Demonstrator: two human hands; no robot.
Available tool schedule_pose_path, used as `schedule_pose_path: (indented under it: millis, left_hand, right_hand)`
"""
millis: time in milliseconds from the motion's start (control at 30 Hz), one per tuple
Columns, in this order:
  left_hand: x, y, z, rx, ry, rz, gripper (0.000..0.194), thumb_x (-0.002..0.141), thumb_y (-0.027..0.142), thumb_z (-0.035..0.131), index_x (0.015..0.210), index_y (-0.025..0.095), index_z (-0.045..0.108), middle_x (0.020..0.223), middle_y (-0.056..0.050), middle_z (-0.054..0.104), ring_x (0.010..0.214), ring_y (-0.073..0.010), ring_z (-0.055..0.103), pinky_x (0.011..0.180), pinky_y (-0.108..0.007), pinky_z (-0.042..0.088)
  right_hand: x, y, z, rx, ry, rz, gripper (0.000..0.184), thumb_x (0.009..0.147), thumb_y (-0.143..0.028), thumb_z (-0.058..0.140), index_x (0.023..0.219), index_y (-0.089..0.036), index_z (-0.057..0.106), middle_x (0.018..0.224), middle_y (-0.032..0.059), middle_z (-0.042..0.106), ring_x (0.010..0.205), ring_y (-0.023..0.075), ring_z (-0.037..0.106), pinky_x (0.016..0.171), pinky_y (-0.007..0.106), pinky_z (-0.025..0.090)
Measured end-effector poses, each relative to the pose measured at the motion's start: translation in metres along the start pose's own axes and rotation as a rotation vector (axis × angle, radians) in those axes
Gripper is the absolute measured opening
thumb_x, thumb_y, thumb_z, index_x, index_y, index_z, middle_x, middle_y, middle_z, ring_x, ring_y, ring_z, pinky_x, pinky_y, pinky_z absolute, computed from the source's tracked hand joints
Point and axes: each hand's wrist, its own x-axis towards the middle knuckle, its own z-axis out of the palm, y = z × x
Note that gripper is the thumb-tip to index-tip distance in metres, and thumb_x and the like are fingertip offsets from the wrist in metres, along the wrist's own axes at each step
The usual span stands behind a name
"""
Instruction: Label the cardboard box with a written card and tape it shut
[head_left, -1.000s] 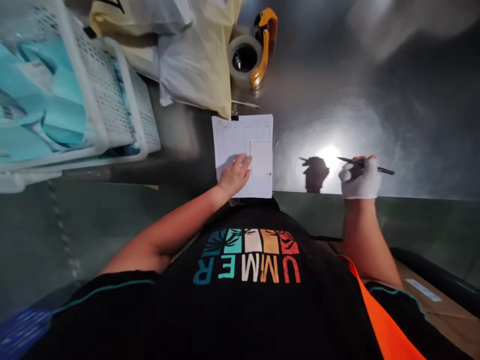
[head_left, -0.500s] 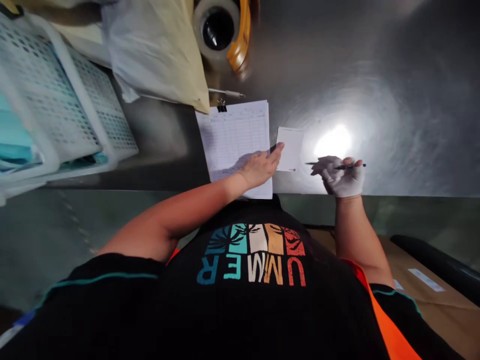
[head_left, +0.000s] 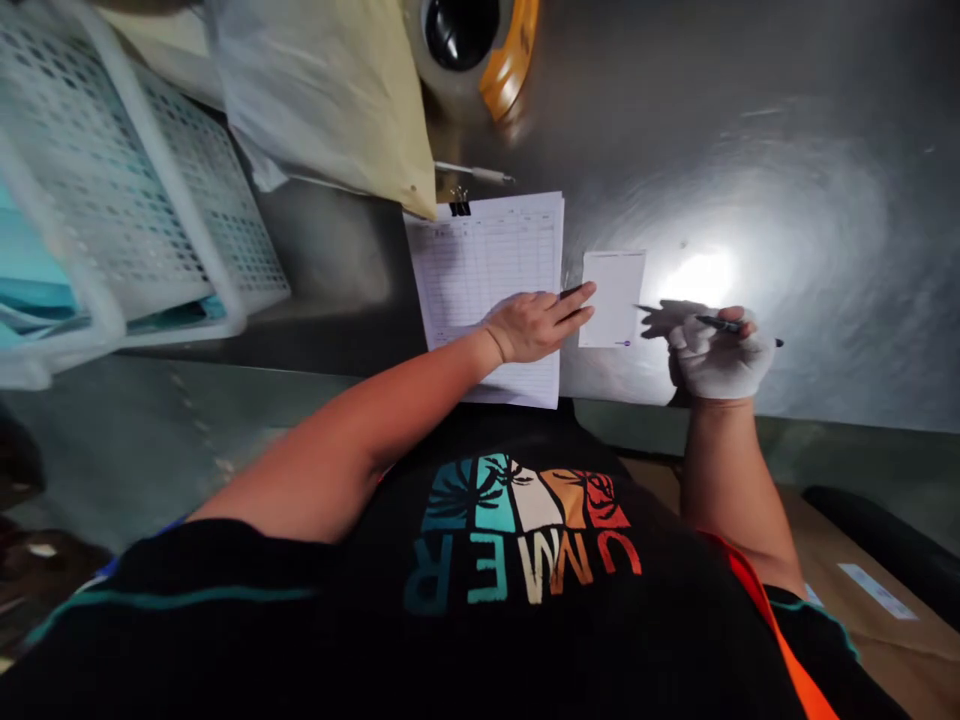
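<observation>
My bare left hand (head_left: 538, 325) lies over a stack of printed forms (head_left: 495, 250), its fingers stretched out. Its fingertips touch the left edge of a small white notepad (head_left: 613, 290), which lies on the metal table (head_left: 750, 190) to the right of the forms. To the right of the notepad is my right hand (head_left: 724, 352), in a white glove with some fingertips bare. Its fingers are closed around a dark pen (head_left: 721, 324). The pen's tip points left, and its shadow falls by the notepad. A black binder clip (head_left: 460, 208) grips the top of the forms.
Above the forms lies a white pen-like stick (head_left: 480, 174). An orange tape dispenser (head_left: 510, 70) stands at the top. A pale bag (head_left: 330, 100) and a white perforated basket (head_left: 165, 180) with teal contents occupy the left. Cardboard (head_left: 862, 620) shows below the table's front edge.
The view has shifted, so the table things sit a little further right. My left fingers are spread more at the notepad's edge. My right hand still holds the pen, now tilted slightly.
</observation>
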Motion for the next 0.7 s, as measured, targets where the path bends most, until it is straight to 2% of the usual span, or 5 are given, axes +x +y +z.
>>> schedule_pose_path:
  millis: [200, 300, 467, 567, 700]
  left_hand:
    - [-0.001, 0.005, -0.003, -0.03, 0.017, -0.044, 0.061, 0.101, 0.02, 0.062, 0.161, 0.023, 0.073, 0.187, -0.015, 0.048, 0.118, -0.0317, 0.072, 0.102, -0.044, 0.056]
    - [-0.005, 0.004, -0.002, 0.013, 0.005, -0.033, 0.063, 0.101, 0.02, 0.06, 0.162, 0.024, 0.074, 0.187, -0.014, 0.047, 0.119, -0.0322, 0.072, 0.102, -0.046, 0.056]
    - [-0.008, 0.005, -0.004, 0.02, 0.016, -0.051, 0.061, 0.103, 0.03, 0.056, 0.161, 0.023, 0.075, 0.184, -0.016, 0.052, 0.115, -0.0305, 0.071, 0.099, -0.045, 0.057]
    - [-0.008, 0.007, -0.006, 0.035, 0.002, -0.047, 0.061, 0.104, 0.031, 0.057, 0.163, 0.023, 0.074, 0.179, -0.016, 0.058, 0.116, -0.03, 0.072, 0.099, -0.045, 0.058]
    - [-0.009, 0.006, -0.004, 0.14, -0.004, -0.011, 0.058, 0.107, 0.026, 0.057, 0.162, 0.024, 0.075, 0.179, -0.016, 0.059, 0.116, -0.0293, 0.073, 0.095, -0.043, 0.058]
  right_hand:
    - [0.01, -0.006, 0.044, -0.13, 0.011, -0.189, 0.047, 0.095, -0.072, 0.084, 0.099, -0.029, 0.068, 0.073, -0.0024, 0.061, 0.062, 0.0168, 0.064, 0.063, 0.035, 0.06]
    - [0.0, -0.014, 0.073, -0.275, 0.005, -0.371, 0.039, 0.094, -0.06, 0.091, 0.1, -0.025, 0.076, 0.074, -0.0013, 0.066, 0.061, 0.0141, 0.066, 0.061, 0.03, 0.06]
    - [-0.013, -0.009, 0.102, -0.696, 0.014, -0.455, 0.018, 0.105, -0.042, 0.08, 0.108, -0.025, 0.084, 0.092, 0.0014, 0.077, 0.085, 0.0169, 0.079, 0.09, 0.036, 0.071]
    - [-0.006, 0.005, 0.109, -0.824, -0.06, -0.447, 0.015, 0.105, -0.04, 0.079, 0.106, -0.025, 0.083, 0.096, -0.0003, 0.077, 0.098, 0.0185, 0.08, 0.109, 0.043, 0.068]
    - [0.014, 0.022, 0.115, -0.888, -0.134, -0.542, 0.02, 0.104, -0.04, 0.077, 0.105, -0.02, 0.082, 0.098, 0.0027, 0.078, 0.096, 0.017, 0.077, 0.105, 0.035, 0.067]
